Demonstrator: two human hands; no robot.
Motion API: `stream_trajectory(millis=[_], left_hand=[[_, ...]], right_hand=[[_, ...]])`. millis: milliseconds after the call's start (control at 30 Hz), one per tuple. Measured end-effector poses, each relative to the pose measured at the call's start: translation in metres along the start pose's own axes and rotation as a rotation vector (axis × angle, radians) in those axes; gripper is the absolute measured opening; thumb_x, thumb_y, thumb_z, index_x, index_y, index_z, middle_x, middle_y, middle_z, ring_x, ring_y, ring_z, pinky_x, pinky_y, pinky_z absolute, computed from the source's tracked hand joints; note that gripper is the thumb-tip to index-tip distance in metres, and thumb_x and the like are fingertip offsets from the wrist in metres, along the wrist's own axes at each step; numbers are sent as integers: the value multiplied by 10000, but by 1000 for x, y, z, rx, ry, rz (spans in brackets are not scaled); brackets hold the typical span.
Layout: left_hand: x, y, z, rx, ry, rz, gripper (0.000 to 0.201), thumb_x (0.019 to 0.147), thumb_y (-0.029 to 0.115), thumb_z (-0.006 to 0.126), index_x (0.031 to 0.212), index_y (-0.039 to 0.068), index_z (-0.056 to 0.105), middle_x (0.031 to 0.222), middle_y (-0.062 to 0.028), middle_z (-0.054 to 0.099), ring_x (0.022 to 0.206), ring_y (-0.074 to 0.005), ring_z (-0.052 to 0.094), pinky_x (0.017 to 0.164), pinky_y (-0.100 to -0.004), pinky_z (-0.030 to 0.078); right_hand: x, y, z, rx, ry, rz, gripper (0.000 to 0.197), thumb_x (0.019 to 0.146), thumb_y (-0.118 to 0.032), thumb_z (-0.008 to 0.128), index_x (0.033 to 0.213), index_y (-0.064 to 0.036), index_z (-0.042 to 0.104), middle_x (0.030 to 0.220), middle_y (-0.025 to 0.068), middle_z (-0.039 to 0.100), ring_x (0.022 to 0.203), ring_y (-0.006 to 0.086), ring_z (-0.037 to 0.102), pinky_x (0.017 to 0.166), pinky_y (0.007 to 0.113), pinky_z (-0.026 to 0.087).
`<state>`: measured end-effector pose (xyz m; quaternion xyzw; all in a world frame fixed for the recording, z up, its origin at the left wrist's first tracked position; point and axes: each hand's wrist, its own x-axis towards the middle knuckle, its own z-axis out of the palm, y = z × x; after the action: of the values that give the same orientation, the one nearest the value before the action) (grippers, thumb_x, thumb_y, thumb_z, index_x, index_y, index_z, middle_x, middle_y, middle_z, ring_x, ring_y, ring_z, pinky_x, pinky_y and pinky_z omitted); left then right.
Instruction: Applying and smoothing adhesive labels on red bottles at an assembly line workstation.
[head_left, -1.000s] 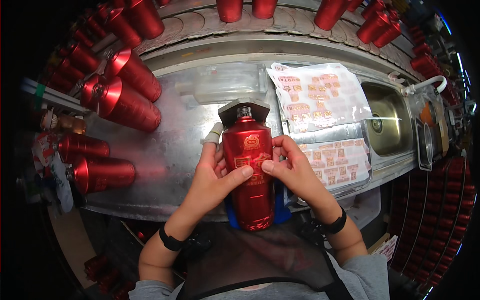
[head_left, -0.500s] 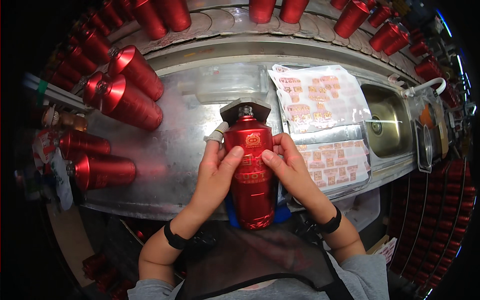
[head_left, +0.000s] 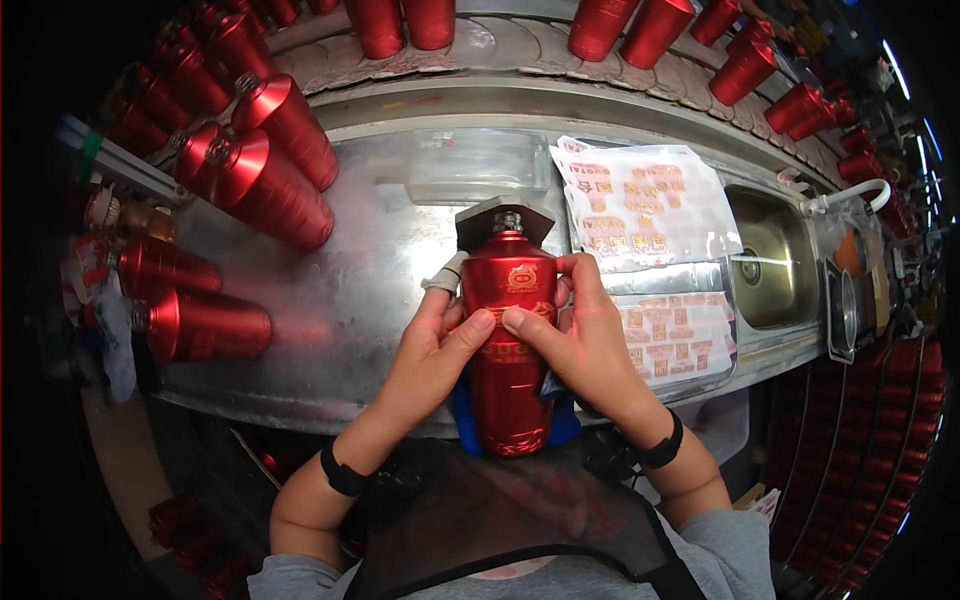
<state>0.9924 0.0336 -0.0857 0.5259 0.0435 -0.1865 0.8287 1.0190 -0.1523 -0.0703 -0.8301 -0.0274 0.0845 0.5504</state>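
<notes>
A glossy red bottle [head_left: 508, 395] with gold markings lies in front of me, its bare threaded neck pointing away and its base toward my apron. My left hand [head_left: 428, 352] curls round its left side, thumb pressed on the front; a whitish cover wraps one fingertip. My right hand [head_left: 590, 345] grips the other side, its thumb on the gold lettering, close beside the left thumb. Behind the neck stands a dark angular rest [head_left: 482, 224]. Blue material [head_left: 566, 424] shows under the bottle's lower part. My thumbs hide some of the lettering.
Label sheets [head_left: 655, 205] lie to the right, with a second sheet [head_left: 680, 335] nearer and a sink [head_left: 770, 270] beyond them. Several red bottles [head_left: 270, 200] stand at left. A clear tray [head_left: 478, 168] sits behind the rest; a conveyor [head_left: 515, 45] carries bottles across the back.
My right thumb has slid left across the bottle's front, closer to my left thumb. On the conveyor, the bottles have moved to the right. The view has shifted slightly.
</notes>
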Motion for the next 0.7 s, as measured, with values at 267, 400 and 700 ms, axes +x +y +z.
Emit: stream_trajectory(millis=[267,400,700], left_hand=[[2,3,-4,-17,6,-25,618,1018,193,552,1512,6,232,1332,-147,551,1208,-151,532,1030,-300,425],[6,0,-3,17,8,-20,645,1007,200,578,1507,-11,230,1338,-150,545,1212,-157,530,1018,-305,437],[-7,9,16,207,83,140,648,1027,201,512,1541,3,170,1413,-160,483,1273,-181,487,1075,-328,380]], right_hand=[[0,-3,-2,-19,-17,22,674,794,-446,779,1137,41,464,881,172,561,793,271,580,702,387,479],[2,-3,1,-33,-3,1,693,788,-459,783,1146,36,457,874,177,566,771,275,577,696,399,480],[-6,21,-9,481,-156,155,422,956,-210,647,1275,-13,453,885,-24,435,703,-2,431,626,156,374]])
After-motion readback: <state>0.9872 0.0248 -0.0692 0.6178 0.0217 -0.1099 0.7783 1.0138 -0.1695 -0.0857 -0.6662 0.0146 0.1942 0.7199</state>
